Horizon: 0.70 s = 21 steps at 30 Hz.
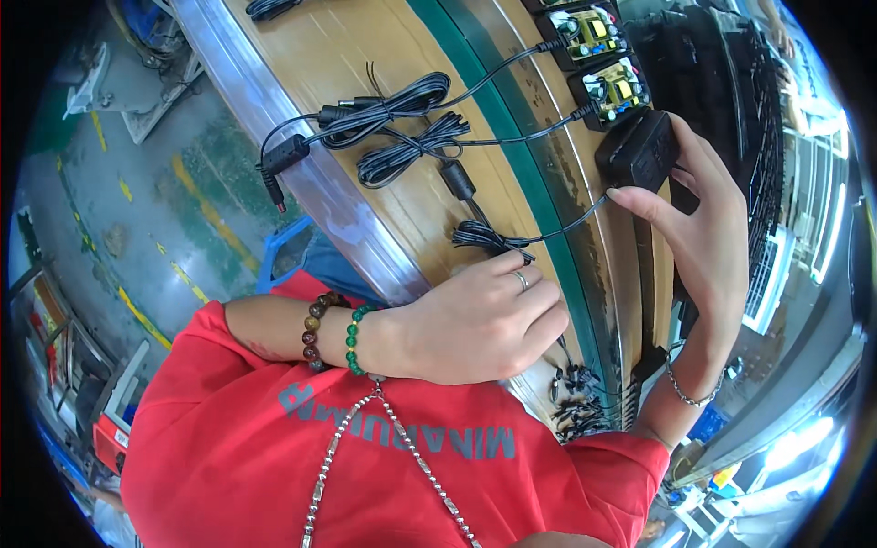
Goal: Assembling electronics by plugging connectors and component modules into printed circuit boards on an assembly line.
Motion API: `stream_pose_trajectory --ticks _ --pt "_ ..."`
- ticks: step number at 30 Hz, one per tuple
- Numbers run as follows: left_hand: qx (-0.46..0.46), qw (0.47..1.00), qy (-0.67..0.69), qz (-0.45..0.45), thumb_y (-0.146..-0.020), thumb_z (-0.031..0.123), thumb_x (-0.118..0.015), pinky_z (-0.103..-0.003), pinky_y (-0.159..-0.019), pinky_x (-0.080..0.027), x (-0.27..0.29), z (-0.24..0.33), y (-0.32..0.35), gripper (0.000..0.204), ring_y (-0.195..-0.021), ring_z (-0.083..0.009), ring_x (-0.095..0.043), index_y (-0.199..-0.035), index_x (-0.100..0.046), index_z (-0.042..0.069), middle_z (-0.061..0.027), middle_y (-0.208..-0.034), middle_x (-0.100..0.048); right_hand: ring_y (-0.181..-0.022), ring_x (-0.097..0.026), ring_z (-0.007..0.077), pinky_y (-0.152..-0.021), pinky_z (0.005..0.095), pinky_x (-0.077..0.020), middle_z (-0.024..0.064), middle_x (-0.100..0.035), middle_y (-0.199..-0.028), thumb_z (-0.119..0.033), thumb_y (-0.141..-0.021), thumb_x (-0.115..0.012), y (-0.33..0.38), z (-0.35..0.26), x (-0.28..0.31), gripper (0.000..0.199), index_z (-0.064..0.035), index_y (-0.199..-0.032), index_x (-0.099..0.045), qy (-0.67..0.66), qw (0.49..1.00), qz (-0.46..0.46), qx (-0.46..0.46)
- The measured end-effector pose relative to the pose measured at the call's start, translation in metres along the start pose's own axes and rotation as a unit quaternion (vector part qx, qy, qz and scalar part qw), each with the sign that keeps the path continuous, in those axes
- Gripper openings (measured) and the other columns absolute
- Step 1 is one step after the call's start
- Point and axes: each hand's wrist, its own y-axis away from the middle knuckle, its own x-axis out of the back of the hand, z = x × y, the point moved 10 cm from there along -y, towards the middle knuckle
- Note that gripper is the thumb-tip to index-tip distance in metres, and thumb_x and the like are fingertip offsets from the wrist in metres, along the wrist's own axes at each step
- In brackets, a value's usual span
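Observation:
My right hand grips a black power adapter case at the far side of the wooden workbench. A thin black cable runs from the case to a coiled bundle lying just beyond my left hand. My left hand rests on the bench edge with its fingers curled, a ring on one finger, touching the bundle's end. Bead bracelets circle my left wrist and a chain bracelet my right.
Two open adapters with exposed circuit boards lie on the green conveyor strip, each with a coiled black cable. Small black parts are heaped near my right forearm. A blue stool stands on the floor below.

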Motion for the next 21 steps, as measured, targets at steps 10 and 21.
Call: stream_pose_trajectory --ticks 10,21 --pt "-0.01 0.999 0.021 -0.046 -0.075 0.016 -0.064 -0.034 -0.074 -0.05 -0.008 0.004 -0.005 0.021 -0.076 -0.0209 -0.062 -0.088 -0.062 -0.001 -0.0095 -0.083 -0.057 -0.112 -0.067 0.0234 -0.101 0.0356 -0.0493 0.0166 -0.069 -0.122 -0.02 -0.068 -0.092 -0.01 -0.006 0.011 0.081 0.0045 -0.137 -0.058 0.082 0.996 -0.013 0.039" --pt "0.008 0.997 0.035 -0.072 -0.076 0.011 -0.063 -0.035 -0.072 -0.051 -0.007 0.001 0.003 0.025 -0.076 -0.0239 -0.062 -0.096 -0.064 -0.003 -0.0102 -0.086 -0.057 -0.108 -0.067 0.0268 -0.095 0.0371 -0.0513 0.0163 -0.067 -0.119 -0.028 -0.066 -0.094 0.034 0.041 -0.004 0.085 0.0037 -0.136 -0.059 0.042 0.989 -0.119 -0.074"
